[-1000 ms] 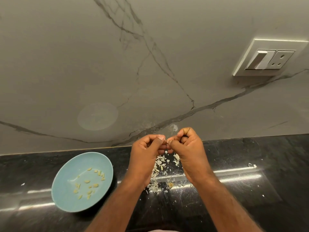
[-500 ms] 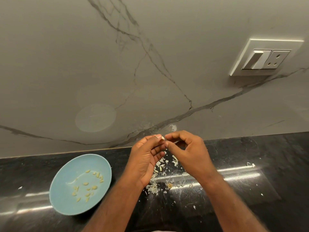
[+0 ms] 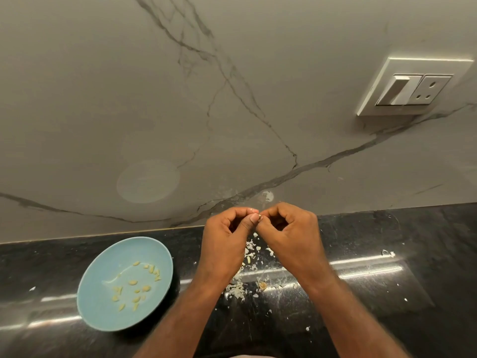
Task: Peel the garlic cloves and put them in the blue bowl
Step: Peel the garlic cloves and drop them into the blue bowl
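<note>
Where the dark counter (image 3: 387, 293) meets the marbled wall (image 3: 103, 99), the bowl (image 3: 90, 301) sits at the left with a scatter of peeled cloves (image 3: 133, 282) across its floor. Just right of it, the left hand (image 3: 224, 241) is raised above the counter, fingers curled, its thumb and forefinger tips closed narrowly on a small pale clove (image 3: 260, 217) that is mostly hidden. The right hand (image 3: 291, 236) meets it tip to tip, fingers curled too, thumb and forefinger pinching the same clove from the other side. Under both hands, peels (image 3: 247, 267) lie strewn on the counter. A switch plate (image 3: 413, 89) sits on the wall at the far right.
</note>
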The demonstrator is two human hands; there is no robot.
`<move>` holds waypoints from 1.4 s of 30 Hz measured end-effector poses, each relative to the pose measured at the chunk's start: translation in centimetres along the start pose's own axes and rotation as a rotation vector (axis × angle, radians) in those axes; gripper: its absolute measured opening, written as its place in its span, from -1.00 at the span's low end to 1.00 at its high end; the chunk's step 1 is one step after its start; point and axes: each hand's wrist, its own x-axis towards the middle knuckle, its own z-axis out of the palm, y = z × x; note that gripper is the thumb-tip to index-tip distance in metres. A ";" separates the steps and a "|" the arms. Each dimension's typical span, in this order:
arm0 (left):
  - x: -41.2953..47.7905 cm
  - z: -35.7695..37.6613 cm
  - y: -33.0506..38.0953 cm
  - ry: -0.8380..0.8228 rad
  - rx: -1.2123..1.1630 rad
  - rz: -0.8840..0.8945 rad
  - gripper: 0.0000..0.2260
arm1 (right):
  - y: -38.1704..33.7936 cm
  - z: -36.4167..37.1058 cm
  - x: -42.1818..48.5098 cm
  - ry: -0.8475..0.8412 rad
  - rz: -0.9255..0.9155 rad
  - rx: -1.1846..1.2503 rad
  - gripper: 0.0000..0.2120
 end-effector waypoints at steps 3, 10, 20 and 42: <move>-0.1 0.0 0.1 0.023 0.115 0.109 -0.82 | -0.2 0.1 -0.1 0.009 0.044 0.045 -0.85; -0.3 -0.1 0.4 0.035 0.114 0.130 -0.82 | -1.1 0.3 -0.3 0.007 0.225 0.358 -0.87; -0.2 -0.1 0.5 0.088 -0.228 -0.053 -0.91 | -1.2 0.4 0.1 -0.087 0.319 0.578 -0.94; 0.1 -0.1 0.1 0.093 -0.512 -0.304 -0.91 | -0.4 0.0 0.1 -0.074 0.299 0.374 -0.83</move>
